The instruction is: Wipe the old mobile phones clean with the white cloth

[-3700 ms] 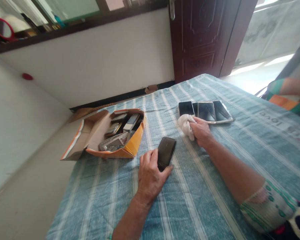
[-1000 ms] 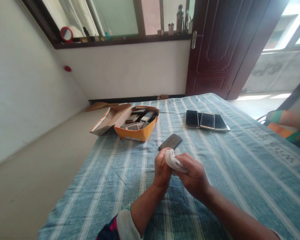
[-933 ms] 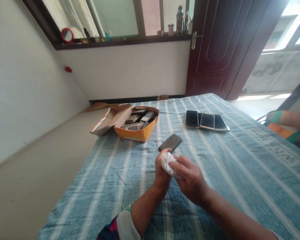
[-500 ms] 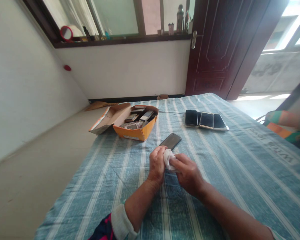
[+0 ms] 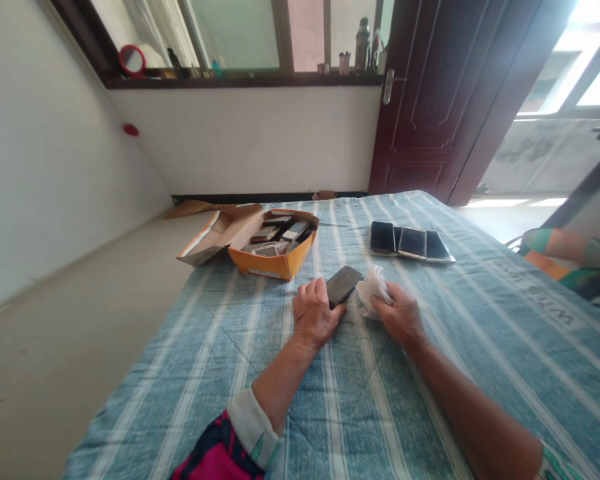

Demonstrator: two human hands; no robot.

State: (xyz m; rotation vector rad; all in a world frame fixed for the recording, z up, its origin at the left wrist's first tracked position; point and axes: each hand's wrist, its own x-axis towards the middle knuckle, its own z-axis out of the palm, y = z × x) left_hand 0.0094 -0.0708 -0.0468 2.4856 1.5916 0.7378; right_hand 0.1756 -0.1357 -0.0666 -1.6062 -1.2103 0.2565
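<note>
A dark smartphone (image 5: pixel 345 285) lies on the striped cloth, slanting away from me. My left hand (image 5: pixel 316 310) grips its near left end, with the thumb along the lower edge and the fingers over the other side. Just right of the phone, my right hand (image 5: pixel 401 313) pinches a crumpled white tissue (image 5: pixel 373 292), which stands up loosely from the fingers close to the phone's right end. Part of the phone is hidden beneath my left hand.
An open orange cardboard box (image 5: pixel 265 265) holding several phones stands at the back left, its lid (image 5: pixel 220 233) folded out leftward. Three phones (image 5: pixel 413 242) lie side by side at the back right. Blue striped cloth (image 5: pixel 220 347) covers the surface, whose left edge drops to the floor.
My right hand has moved right and slightly up with the tissue, which now looks fluffed out. My left hand has turned palm-down onto the phone's near end.
</note>
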